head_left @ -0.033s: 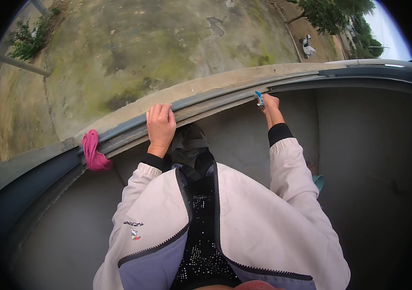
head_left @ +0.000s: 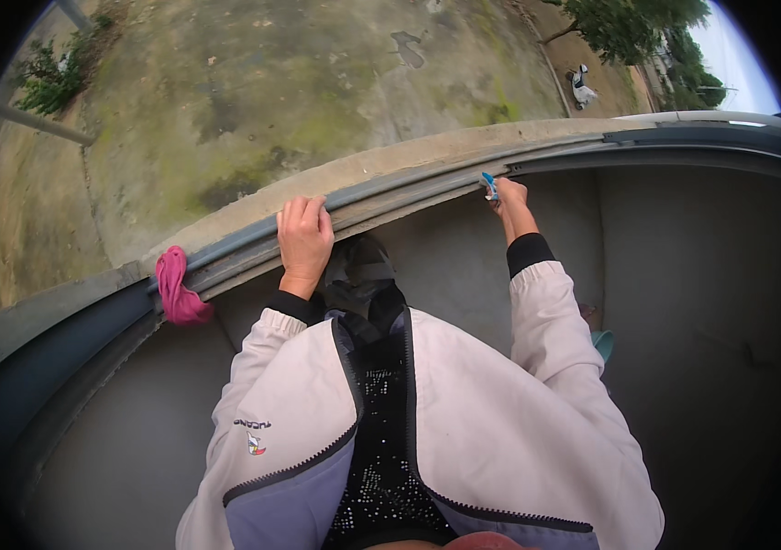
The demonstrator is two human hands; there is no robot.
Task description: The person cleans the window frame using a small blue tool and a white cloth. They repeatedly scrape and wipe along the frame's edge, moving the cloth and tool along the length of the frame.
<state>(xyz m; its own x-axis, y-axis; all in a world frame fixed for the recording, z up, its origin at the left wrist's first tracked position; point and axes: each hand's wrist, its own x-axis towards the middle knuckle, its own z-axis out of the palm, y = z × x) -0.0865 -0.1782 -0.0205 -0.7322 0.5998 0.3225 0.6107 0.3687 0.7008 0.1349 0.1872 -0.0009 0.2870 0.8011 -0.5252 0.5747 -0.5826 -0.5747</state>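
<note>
My left hand (head_left: 303, 240) rests on the grey metal window track (head_left: 390, 190), its fingers together and bent over the rail. Farther right, my right hand (head_left: 509, 194) is closed round a small blue and white tool (head_left: 489, 186). The tool's blue end sticks up beside the fingers at the track's inner edge; most of the rest is hidden in the grip, so its kind cannot be made out. To the left of my left hand, a crumpled pink cloth (head_left: 180, 286) hangs over the sill.
Beyond the track runs a concrete ledge (head_left: 445, 147), with mossy ground (head_left: 299, 92) far below. Grey sliding window frames (head_left: 702, 151) fill the right end of the track, and another dark frame (head_left: 70, 325) the left. A teal item (head_left: 603, 346) shows past my right sleeve.
My right hand and the blue and white tool have shifted very slightly left along the track. My left hand and the pink cloth stay in place.
</note>
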